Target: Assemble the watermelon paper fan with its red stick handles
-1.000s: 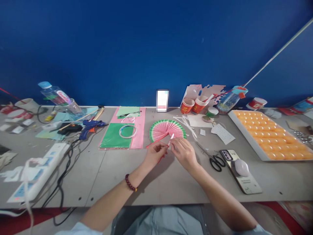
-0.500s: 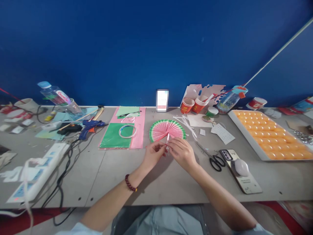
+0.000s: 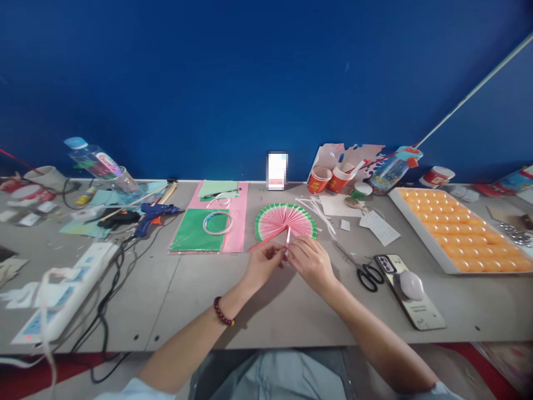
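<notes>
A pleated paper fan (image 3: 285, 215), pink with a green and white rim like a watermelon slice, lies spread almost to a full circle on the table. Both my hands meet at its near side, by the gap in the circle. My left hand (image 3: 267, 260) is closed in a pinch near a narrow pink strip that points left. My right hand (image 3: 308, 256) pinches too, its fingertips against a thin white strip (image 3: 288, 235) standing at the fan's centre. The fingers hide where the two strips meet.
Left are a green and pink paper pack (image 3: 200, 230), a roll of tape (image 3: 217, 223), a blue glue gun (image 3: 156, 216) and a power strip (image 3: 69, 294). Right are scissors (image 3: 368, 276), a phone (image 3: 410, 291), red paper cups (image 3: 320, 180) and a tray of orange balls (image 3: 462, 230).
The pink strip now shows more, reaching out left past my left hand. The white strip's tip has shifted slightly right; both hands stay in nearly the same place.
</notes>
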`<action>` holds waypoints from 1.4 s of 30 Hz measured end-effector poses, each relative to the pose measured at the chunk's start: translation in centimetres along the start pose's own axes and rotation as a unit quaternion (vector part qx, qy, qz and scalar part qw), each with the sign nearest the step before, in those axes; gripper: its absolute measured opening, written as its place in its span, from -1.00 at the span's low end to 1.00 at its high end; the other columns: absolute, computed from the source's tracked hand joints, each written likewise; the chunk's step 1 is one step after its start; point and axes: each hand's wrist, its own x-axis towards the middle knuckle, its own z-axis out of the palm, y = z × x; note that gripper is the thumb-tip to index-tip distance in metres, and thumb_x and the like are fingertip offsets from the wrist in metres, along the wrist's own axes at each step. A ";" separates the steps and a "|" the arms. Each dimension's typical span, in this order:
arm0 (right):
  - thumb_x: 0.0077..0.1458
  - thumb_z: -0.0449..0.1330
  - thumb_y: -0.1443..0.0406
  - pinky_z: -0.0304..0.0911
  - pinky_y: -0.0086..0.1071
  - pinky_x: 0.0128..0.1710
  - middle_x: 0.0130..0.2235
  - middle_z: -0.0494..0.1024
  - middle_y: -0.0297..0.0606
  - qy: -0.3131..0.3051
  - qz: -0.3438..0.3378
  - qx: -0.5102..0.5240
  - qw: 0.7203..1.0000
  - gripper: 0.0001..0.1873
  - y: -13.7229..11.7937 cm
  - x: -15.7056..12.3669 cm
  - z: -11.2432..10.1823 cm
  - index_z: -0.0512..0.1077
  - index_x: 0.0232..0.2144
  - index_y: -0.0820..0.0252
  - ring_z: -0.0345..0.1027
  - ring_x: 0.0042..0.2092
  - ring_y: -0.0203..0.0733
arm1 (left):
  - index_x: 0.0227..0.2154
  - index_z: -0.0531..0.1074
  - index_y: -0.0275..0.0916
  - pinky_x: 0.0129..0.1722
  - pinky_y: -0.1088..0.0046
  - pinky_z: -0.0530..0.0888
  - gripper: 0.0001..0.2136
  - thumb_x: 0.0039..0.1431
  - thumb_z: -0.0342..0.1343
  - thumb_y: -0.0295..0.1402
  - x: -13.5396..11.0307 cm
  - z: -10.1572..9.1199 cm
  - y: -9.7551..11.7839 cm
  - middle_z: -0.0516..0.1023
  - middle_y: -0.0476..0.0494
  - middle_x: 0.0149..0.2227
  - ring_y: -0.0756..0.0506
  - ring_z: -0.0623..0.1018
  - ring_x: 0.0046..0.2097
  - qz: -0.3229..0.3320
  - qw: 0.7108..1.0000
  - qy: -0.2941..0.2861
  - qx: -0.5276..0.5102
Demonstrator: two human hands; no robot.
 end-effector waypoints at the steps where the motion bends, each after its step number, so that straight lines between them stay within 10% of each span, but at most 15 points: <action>1: 0.16 0.04 0.44 0.29 -0.29 -0.23 -0.36 0.52 -0.20 0.004 0.009 0.008 1.000 -0.80 0.1 0.0 0.1 0.41 -0.42 0.17 0.37 -0.21 -0.15 | -0.52 0.50 -0.31 -0.55 0.54 0.40 -0.76 -0.10 0.26 -0.20 0.0 0.0 0.0 0.49 -0.05 -0.58 0.04 0.43 -0.56 0.001 1.000 -0.003 0.000; 14: 0.15 0.06 0.44 0.15 -0.07 0.09 -0.09 0.56 -0.21 -0.031 0.035 0.078 0.996 -0.75 1.2 0.5 -0.3 0.45 -0.17 0.13 0.34 0.04 -0.08 | -0.46 0.54 -0.31 -0.58 0.55 0.30 -0.80 -0.10 0.22 -0.26 0.6 -0.5 -0.1 0.44 0.00 -0.61 0.07 0.35 -0.59 -0.014 0.999 -0.009 0.028; 20: 0.17 0.11 0.38 0.27 -0.22 -0.16 -0.35 0.60 -0.26 -0.055 0.050 0.107 0.991 -0.86 1.5 0.7 -0.3 0.48 -0.30 0.14 0.44 -0.28 -0.18 | -0.51 0.53 -0.30 -0.59 0.55 0.28 -0.84 -0.12 0.21 -0.29 0.9 -0.8 -0.6 0.46 0.00 -0.63 0.08 0.32 -0.62 -0.025 0.998 -0.009 0.063; 42: 0.18 0.07 0.41 0.37 -0.25 -0.15 -0.25 0.60 -0.21 0.021 0.063 0.126 0.990 -0.78 0.7 -0.2 0.8 0.51 -0.28 0.13 0.47 -0.19 -0.18 | -0.54 0.52 -0.29 -0.52 0.53 0.33 -0.76 -0.13 0.27 -0.17 0.2 -0.3 -0.2 0.49 -0.04 -0.57 0.06 0.37 -0.56 -0.066 0.996 0.029 -0.043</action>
